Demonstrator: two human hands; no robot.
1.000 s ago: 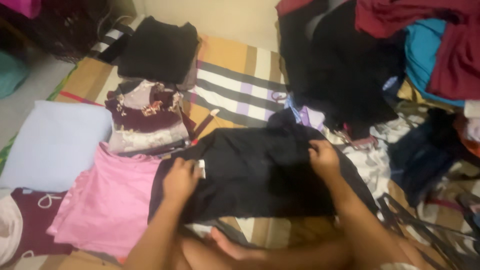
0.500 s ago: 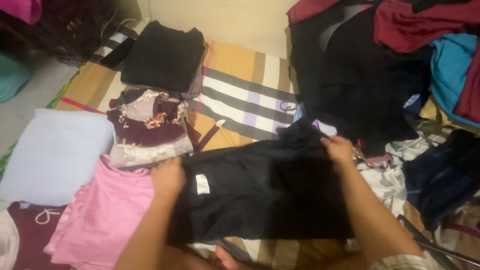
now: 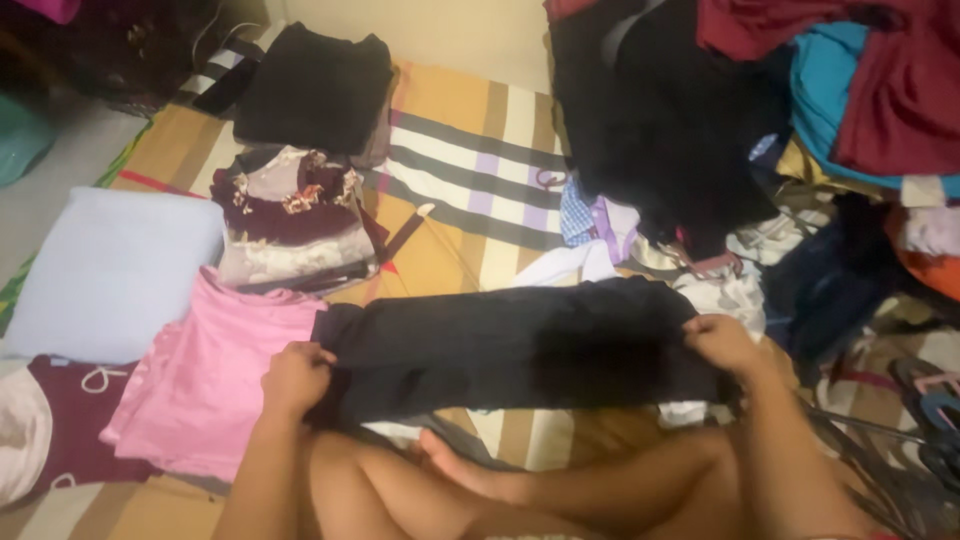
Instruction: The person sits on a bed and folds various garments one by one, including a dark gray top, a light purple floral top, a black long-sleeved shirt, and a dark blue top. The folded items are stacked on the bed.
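A black garment [image 3: 510, 345] lies folded into a long flat strip across the striped mat [image 3: 470, 170] in front of me. My left hand [image 3: 293, 378] grips its left end, right beside a folded pink garment [image 3: 215, 375]. My right hand [image 3: 722, 343] grips its right end, close to a heap of unfolded clothes [image 3: 760, 130]. My crossed legs sit just below the garment.
Folded items lie to the left: a maroon floral piece [image 3: 290, 215], a black stack [image 3: 315, 85], a pale blue piece [image 3: 110, 270], a maroon one with a drawstring [image 3: 70, 430]. Hangers [image 3: 920, 400] lie at the right edge.
The black garment went from a wide spread shape to a narrower long strip. Both hands moved apart and downward, each now at one end of it.
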